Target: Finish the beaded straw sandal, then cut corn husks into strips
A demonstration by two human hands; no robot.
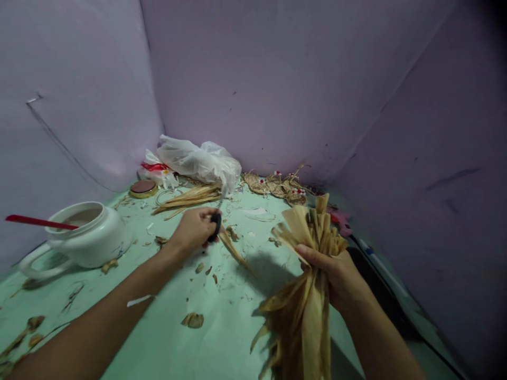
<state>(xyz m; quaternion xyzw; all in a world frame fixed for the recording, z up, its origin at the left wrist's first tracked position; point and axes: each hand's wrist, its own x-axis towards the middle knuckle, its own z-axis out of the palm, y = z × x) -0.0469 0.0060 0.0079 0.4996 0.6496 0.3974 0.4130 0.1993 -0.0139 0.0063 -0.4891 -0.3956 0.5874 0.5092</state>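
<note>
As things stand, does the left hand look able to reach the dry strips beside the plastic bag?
Probably yes: the dry strips lie just beyond the left hand, with nothing standing between; but it holds a black-handled tool, which could hinder grasping.

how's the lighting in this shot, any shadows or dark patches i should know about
Head view: dim overall, with a dark shadow on the green table just left of the dried leaf bundle in the right hand; head view: the upper right corner of the frame fades to black; head view: only a soft sheen on the white pot, no harsh glare.
</note>
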